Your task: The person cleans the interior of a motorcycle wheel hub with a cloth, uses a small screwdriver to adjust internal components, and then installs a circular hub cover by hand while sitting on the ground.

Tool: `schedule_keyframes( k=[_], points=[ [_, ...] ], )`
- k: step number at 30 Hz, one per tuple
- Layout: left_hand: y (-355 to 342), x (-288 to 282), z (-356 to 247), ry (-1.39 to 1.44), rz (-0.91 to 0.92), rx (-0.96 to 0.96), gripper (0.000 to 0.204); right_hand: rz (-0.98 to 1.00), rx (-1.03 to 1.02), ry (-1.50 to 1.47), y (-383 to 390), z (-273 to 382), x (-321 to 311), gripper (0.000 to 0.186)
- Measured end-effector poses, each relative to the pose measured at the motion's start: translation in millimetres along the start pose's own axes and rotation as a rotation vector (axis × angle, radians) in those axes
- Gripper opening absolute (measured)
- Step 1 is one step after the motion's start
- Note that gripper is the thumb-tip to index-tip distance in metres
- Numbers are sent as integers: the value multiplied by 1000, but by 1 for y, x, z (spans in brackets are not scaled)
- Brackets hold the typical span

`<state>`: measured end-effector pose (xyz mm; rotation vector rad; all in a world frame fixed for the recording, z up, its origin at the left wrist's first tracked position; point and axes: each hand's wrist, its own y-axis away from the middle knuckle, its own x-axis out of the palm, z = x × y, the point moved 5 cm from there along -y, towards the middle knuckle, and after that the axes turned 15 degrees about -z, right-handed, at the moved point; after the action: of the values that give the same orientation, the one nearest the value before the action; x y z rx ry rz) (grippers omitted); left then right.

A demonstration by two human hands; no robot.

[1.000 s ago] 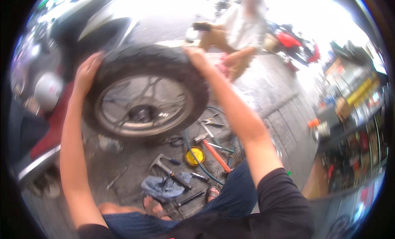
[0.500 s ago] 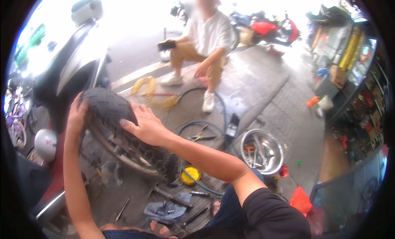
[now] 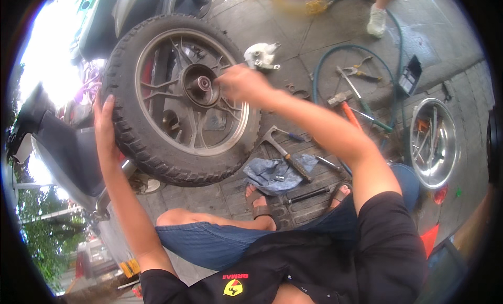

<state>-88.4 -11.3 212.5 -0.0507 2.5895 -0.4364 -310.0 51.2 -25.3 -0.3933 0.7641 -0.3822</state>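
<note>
A motorcycle wheel (image 3: 175,169), spoked side facing me, fills the upper middle. My left hand (image 3: 106,120) grips its tyre at the left edge. My right hand (image 3: 241,84), blurred, is at the right of the metal hub (image 3: 203,85); whether its fingers hold anything is unclear. A pale metal part (image 3: 261,55) lies just beyond the tyre. Below the wheel, a hammer-like tool (image 3: 285,158) and a blue rag (image 3: 267,178) lie on the pavement.
A parked scooter (image 3: 63,152) stands at left. Right are a coiled hose (image 3: 317,68), pliers (image 3: 367,76), an orange-handled hammer (image 3: 348,113), a black case (image 3: 408,76) and a steel bowl (image 3: 445,147) of tools. Another person's shoe (image 3: 376,24) is at top.
The wheel has turned from edge-on to show its spoked face. My right hand has left the tread for the hub area. The view has tilted down toward the ground.
</note>
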Motion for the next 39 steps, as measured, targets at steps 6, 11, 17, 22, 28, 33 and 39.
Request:
schedule_keyframes(
  k=[6, 11, 17, 22, 28, 33, 39],
  points=[
    [-13, -6, 25, -117, -52, 24, 75, -215, 540, 236, 35, -201, 38, 29],
    [-30, -17, 34, -178, -45, 113, 74, -476, 326, -154, -13, -149, 69, 27],
    [-27, -15, 37, -182, -136, 32, 74, -504, 241, -471, -7, -54, 98, 22],
    [-31, -15, 36, -222, -159, 51, 75, -275, 501, -499, 67, -92, 133, 24],
    [-31, -17, 37, -198, -182, 10, 72, 362, 309, -35, 187, -97, 123, 30],
    [-30, -5, 28, -247, -116, 81, 78, 384, 170, 212, 256, -79, 118, 43],
    [-39, -10, 31, -136, -71, 123, 83, 248, 448, 279, 271, -93, 120, 35]
  ],
)
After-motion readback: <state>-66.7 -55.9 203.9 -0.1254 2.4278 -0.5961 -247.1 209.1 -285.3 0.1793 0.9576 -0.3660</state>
